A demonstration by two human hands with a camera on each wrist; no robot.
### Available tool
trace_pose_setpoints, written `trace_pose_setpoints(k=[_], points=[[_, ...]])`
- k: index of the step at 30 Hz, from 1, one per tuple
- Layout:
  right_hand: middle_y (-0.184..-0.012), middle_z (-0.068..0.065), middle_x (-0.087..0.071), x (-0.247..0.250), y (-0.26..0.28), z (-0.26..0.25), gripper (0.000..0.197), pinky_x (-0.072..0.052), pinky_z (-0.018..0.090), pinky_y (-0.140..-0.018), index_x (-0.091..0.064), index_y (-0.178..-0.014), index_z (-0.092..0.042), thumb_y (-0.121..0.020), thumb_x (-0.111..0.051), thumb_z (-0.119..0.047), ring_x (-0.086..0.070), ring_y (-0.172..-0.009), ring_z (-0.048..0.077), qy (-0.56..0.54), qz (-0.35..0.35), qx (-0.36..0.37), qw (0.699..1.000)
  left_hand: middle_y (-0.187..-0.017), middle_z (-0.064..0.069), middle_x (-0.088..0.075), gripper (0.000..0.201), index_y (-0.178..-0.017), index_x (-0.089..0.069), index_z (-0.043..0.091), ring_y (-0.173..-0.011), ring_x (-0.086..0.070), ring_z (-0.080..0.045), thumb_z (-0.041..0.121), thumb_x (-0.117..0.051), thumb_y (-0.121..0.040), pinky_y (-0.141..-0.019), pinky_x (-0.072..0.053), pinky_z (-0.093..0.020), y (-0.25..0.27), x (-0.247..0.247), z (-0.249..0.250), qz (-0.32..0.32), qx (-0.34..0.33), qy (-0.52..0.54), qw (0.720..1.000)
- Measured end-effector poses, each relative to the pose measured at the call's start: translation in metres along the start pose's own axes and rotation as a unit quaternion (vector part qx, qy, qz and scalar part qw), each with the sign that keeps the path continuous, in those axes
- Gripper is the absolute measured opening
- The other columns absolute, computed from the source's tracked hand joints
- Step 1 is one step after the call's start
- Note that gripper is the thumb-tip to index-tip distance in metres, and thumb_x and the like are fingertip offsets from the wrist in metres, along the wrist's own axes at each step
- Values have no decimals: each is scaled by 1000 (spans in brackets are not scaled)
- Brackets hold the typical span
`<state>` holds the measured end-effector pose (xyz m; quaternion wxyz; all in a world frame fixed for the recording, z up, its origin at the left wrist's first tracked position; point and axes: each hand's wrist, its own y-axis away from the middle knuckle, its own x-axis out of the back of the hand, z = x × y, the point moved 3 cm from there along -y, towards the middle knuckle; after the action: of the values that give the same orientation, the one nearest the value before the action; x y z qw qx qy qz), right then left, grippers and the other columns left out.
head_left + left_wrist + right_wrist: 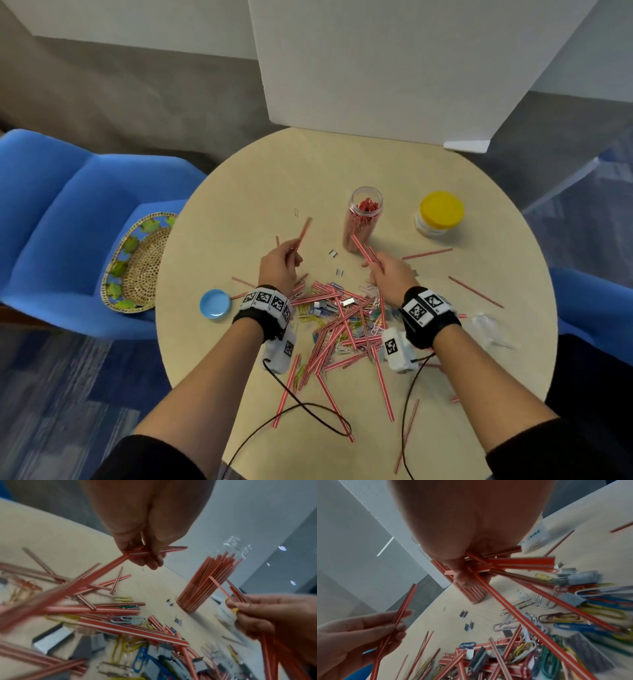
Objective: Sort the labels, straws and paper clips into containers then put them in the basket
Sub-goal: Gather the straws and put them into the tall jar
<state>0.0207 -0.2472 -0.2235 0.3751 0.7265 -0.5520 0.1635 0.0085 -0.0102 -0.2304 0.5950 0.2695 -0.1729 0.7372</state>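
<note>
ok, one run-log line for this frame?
stage: sorting straws | left hand: holds straws | right hand: holds straws | clear jar: open, part-filled with straws | pile: unsorted | basket: on chair

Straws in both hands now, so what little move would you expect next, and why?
Probably the right hand tips its straws into the clear jar. That jar stands open, already packed with upright straws, and the right hand's bundle points at it from close by. The left hand pinches its own straws farther off and would likely follow.
</note>
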Motion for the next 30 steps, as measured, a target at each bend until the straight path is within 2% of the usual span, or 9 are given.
trace_pose_setpoints(k=[5,9,12,14,16,19,22,25,30], points=[[-69,0,-53,-9,4,-5,22,-37,29,-58,-57,-106,-20,-105,-36,-27,-51,-63,19,-4,13,6,1000,-84,-2,-67,24,-106,-59,16,-82,-65,-15,3,-40,-99,-80,-55,-35,6,6,4,38,17,157,987],[-82,-10,-59,8,17,-31,23,-43,24,-64,-60,-107,-21,-104,-42,-36,-53,-72,6,-136,94,57,985,-86,-6,-69,19,-105,-53,10,-86,-69,-22,1,-38,-100,-81,-56,-35,-3,13,25,43,-11,254,966],[-71,-4,-60,28,27,-44,24,-46,30,-64,-63,-87,-21,-98,-54,-40,-52,-64,11,-208,177,79,959,-81,-2,-59,17,-103,-50,13,-75,-59,-19,3,-36,-100,-75,-54,-34,-10,19,39,29,-20,278,960],[-72,5,-66,26,31,-45,23,-52,38,-62,-69,-90,-23,-94,-60,-43,-56,-61,21,-188,122,42,974,-76,0,-50,13,-99,-48,15,-63,-44,-14,7,-38,-100,-62,-43,-29,-10,21,41,-2,-29,226,974],[-79,2,-70,4,37,-35,26,-53,31,-55,-68,-95,-22,-92,-61,-47,-57,-57,15,-62,-31,-38,997,-69,-2,-50,12,-93,-49,16,-51,-38,-10,9,-41,-97,-50,-37,-27,-3,15,36,-71,-47,118,989],[-86,-1,-69,-41,52,-12,50,-45,23,-56,-57,-75,-14,-81,-64,-63,-58,-60,11,104,-198,-124,967,-80,1,-64,12,-99,-59,22,-50,-49,-11,18,-53,-90,-52,-52,-31,15,-4,10,-204,-17,-109,973],[-63,-2,-48,-72,61,-8,55,-36,24,-48,-45,-70,-17,-78,-66,-67,-44,-51,13,179,-175,-181,951,-105,8,-67,34,-118,-63,25,-72,-62,-13,24,-66,-84,-67,-54,-28,33,-20,-15,-283,-2,-233,930],[-68,0,-56,-86,59,-13,56,-39,26,-48,-54,-77,-13,-78,-65,-68,-54,-58,17,217,-123,-182,951,-114,2,-69,41,-124,-61,23,-103,-65,-19,28,-70,-85,-93,-53,-36,40,-27,-25,-264,-25,-236,935],[-95,5,-66,-94,48,-16,54,-54,32,-71,-63,-100,-9,-81,-69,-59,-67,-87,25,249,-104,-182,946,-112,0,-68,37,-124,-62,21,-104,-63,-20,31,-68,-89,-93,-52,-36,34,-30,-24,-222,-52,-266,937]])
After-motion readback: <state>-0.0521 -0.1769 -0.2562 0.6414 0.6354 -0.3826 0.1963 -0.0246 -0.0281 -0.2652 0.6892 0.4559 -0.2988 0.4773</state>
